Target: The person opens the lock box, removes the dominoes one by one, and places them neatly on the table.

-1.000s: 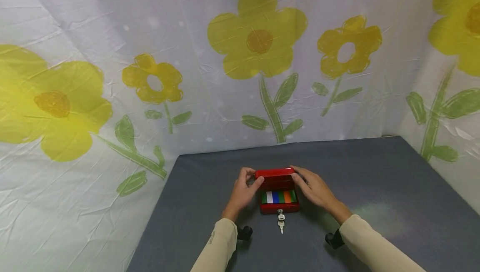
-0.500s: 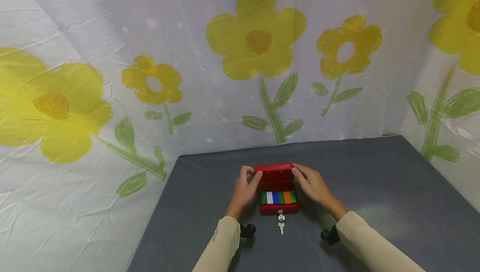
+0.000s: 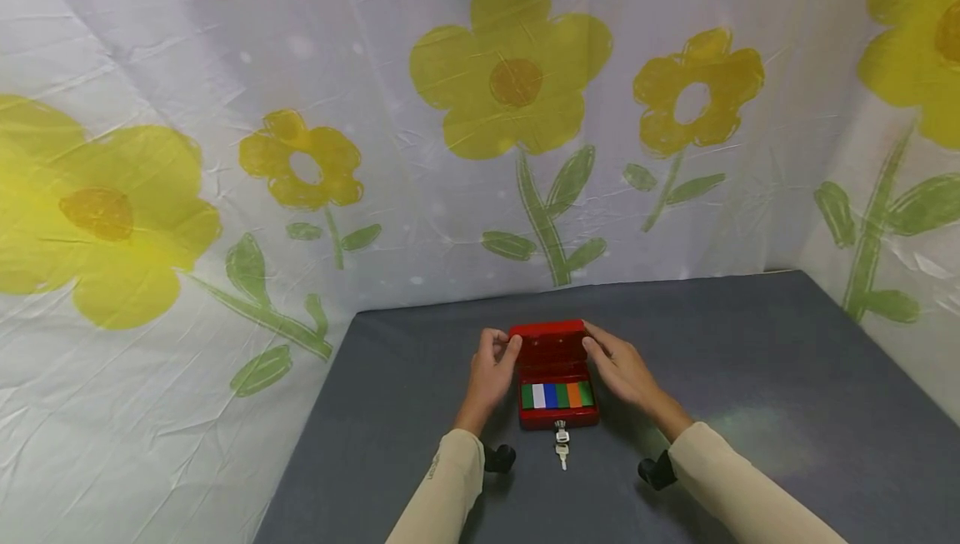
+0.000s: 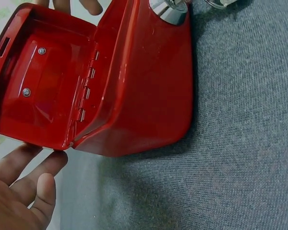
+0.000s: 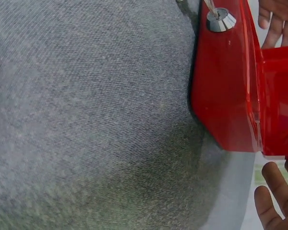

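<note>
A small red metal cash box [image 3: 532, 421] sits on the table, its hinged lid [image 3: 551, 346] raised. Inside lies a row of green, white, blue and orange pieces [image 3: 551, 396]; their kind is unclear. Keys [image 3: 562, 451] hang from the front lock [image 5: 221, 20]. My left hand [image 3: 491, 379] is at the lid's left side; its fingertips touch the edge in the left wrist view, with the thumb apart from it. On the opposite side, my right hand [image 3: 630, 373] has fingers against the lid's edge, partly cut off in the right wrist view.
The box stands on a dark grey cloth-covered table [image 3: 420, 411]. Behind it hangs a pale curtain [image 3: 420, 194] printed with yellow flowers. Black wrist-mounted devices [image 3: 501, 458] sit under both cuffs.
The lid has tilted further up and back, showing more of its inside. Both hands rose slightly with it, staying at its sides. The box base and keys stayed in place.
</note>
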`<state>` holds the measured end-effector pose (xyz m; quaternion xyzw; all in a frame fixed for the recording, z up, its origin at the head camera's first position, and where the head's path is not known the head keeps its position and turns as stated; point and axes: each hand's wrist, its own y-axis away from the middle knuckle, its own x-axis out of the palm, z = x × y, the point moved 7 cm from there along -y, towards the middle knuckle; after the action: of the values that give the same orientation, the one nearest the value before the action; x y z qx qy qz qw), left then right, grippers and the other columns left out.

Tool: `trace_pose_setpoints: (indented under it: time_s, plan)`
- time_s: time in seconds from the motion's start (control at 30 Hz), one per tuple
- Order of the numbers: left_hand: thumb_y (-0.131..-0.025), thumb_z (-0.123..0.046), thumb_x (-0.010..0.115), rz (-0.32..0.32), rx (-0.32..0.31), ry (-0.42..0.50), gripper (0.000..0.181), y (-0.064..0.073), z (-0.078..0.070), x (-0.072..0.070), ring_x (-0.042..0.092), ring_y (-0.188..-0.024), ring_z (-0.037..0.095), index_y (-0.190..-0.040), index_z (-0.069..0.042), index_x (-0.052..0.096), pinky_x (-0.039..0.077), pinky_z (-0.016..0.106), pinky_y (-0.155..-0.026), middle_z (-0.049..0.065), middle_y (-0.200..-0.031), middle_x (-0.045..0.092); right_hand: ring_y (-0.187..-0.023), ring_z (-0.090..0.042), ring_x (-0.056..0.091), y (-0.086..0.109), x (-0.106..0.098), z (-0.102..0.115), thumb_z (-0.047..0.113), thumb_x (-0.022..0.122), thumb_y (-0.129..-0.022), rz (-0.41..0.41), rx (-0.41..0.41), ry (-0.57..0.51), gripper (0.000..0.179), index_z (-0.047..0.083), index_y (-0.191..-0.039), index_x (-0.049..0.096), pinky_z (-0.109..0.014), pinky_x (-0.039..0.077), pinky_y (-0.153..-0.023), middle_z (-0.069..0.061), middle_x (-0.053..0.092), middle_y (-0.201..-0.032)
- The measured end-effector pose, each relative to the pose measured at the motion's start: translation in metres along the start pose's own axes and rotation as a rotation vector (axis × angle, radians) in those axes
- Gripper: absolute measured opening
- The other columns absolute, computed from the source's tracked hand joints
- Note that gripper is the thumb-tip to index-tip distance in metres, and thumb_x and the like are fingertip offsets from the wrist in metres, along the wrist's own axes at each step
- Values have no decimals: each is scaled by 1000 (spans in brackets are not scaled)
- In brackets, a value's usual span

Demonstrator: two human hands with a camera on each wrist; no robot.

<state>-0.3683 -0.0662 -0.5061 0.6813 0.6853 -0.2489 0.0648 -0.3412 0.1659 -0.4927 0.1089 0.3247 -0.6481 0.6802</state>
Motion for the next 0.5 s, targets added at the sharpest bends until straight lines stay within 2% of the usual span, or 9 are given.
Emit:
trace_pose_setpoints:
  time_s: [0.17,0.33,0.5]
  plan:
    - [-104,-48,54,22,-18,38,36,1,1,2,67,-111,28,-119,-15,50,52,48,-93,13,-121,72,-119,-42,63,3,2,4,25,47,-109,21,-63,-9,57,12,-162,28,-60,51,-97,-24,48,-154]
    - [-106,-45,52,69,-20,71,36,3,3,5,61,-127,33,-127,-16,47,47,56,-104,15,-134,66,-110,-34,65,4,4,6,18,51,-108,37,-95,-21,65,19,-164,20,-56,54,-90,-22,48,-154]
    - [-107,-42,49,101,-12,76,36,5,4,5,58,-130,32,-133,-16,45,45,56,-107,13,-140,63,-116,-36,64,5,6,8,16,52,-107,59,-91,-35,68,20,-165,17,-58,53,-95,-21,42,-159]
